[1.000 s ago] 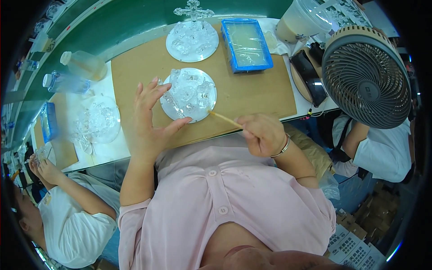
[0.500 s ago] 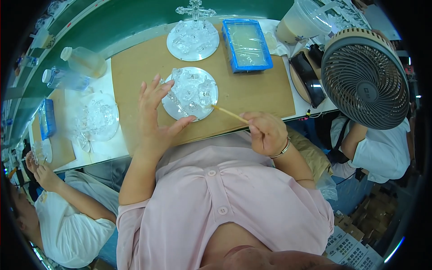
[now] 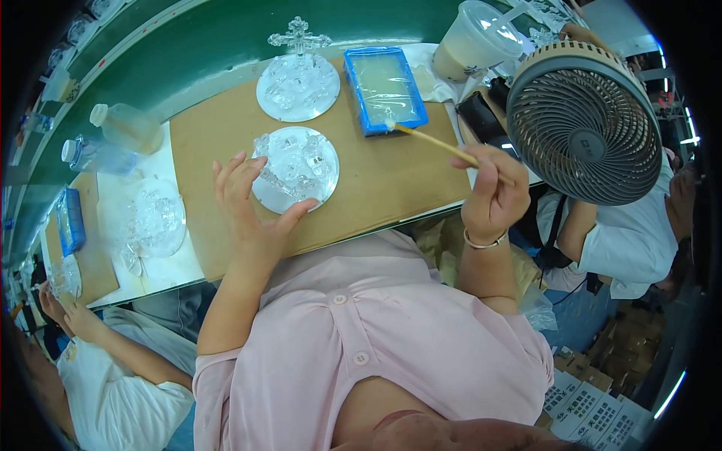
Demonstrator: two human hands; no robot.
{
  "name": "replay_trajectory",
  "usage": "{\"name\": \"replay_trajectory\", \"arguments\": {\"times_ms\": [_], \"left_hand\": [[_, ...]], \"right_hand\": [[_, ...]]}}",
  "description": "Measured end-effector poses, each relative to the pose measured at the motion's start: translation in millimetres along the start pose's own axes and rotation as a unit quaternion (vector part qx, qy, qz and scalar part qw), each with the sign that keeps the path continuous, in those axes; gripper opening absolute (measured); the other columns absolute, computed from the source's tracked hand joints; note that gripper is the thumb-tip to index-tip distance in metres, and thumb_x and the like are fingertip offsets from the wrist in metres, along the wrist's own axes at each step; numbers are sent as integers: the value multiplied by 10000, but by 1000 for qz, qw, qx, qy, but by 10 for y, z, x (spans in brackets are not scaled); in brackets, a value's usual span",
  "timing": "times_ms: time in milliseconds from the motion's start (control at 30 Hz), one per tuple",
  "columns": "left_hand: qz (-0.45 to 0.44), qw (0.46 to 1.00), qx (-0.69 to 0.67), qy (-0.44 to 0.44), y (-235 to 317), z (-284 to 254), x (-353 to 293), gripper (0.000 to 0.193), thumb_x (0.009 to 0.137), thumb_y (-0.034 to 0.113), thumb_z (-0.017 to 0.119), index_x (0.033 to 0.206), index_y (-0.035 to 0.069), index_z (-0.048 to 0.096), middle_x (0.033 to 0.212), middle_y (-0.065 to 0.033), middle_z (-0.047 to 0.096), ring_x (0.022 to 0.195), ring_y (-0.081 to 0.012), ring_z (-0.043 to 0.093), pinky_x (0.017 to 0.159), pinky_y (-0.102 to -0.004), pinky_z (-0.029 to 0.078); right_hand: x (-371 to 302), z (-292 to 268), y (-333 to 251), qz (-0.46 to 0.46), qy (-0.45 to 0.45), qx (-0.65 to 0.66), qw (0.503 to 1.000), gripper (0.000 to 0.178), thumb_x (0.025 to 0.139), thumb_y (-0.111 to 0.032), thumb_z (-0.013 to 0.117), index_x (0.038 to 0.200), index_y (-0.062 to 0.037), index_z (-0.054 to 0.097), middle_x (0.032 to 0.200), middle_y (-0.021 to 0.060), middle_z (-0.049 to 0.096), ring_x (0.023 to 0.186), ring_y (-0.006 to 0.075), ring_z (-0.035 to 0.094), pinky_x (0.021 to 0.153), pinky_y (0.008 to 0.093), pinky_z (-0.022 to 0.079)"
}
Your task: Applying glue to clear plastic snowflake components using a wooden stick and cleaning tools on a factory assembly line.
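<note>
My right hand (image 3: 492, 188) pinches a thin wooden stick (image 3: 436, 143). The stick's tip, with a small whitish blob on it, is over the near edge of a blue-rimmed tray (image 3: 419, 122) filled with something pale and translucent. My left hand (image 3: 256, 207) is open, thumb and fingers spread, at the left and near side of a white round disc (image 3: 327, 177) bearing several clear crystal-like pieces (image 3: 301, 161). Its fingertips are at the disc's edge; whether they touch a piece I cannot tell. Behind stands a clear cross (image 3: 299, 36) on another white disc (image 3: 298, 111) with loose clear pieces.
Brown cardboard (image 3: 218, 150) covers the table before me. On the right are a lidded plastic cup (image 3: 474, 45), a dark case (image 3: 481, 119) and a fan (image 3: 587, 135). To the left lie two bottles (image 3: 128, 128) and another disc of clear pieces (image 3: 154, 218). Co-workers sit on both sides.
My right hand has moved up and to the right, carrying the stick's tip from the clear pieces on the near disc to the blue tray. My left hand remains beside the disc.
</note>
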State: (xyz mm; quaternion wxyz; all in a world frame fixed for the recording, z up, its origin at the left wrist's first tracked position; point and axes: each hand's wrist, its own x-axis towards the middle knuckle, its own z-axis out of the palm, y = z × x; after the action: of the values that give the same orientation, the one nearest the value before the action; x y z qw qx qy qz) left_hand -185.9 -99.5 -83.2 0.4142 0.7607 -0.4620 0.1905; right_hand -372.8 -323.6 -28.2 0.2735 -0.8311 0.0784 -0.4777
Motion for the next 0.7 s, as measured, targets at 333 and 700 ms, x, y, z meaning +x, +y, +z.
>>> {"name": "replay_trajectory", "arguments": {"times_ms": [333, 700], "left_hand": [[-58, 992, -39, -103, -176, -301, 159, 514, 773, 278, 746, 1207, 81, 553, 1251, -120, 574, 1122, -298, 562, 931, -397, 453], [-43, 995, -50, -75, -122, -307, 97, 322, 675, 64, 798, 963, 67, 655, 948, -82, 669, 831, -247, 657, 694, -313, 520]], "right_hand": [[127, 234, 353, 14, -65, -74, 995, 105, 954, -58, 516, 964, 42, 548, 833, 116, 668, 671, 151, 672, 616, 234, 529], [158, 213, 317, -2, -68, -53, 996, 97, 949, -43, 518, 967, 49, 541, 841, 126, 669, 676, 148, 671, 624, 231, 530]]}}
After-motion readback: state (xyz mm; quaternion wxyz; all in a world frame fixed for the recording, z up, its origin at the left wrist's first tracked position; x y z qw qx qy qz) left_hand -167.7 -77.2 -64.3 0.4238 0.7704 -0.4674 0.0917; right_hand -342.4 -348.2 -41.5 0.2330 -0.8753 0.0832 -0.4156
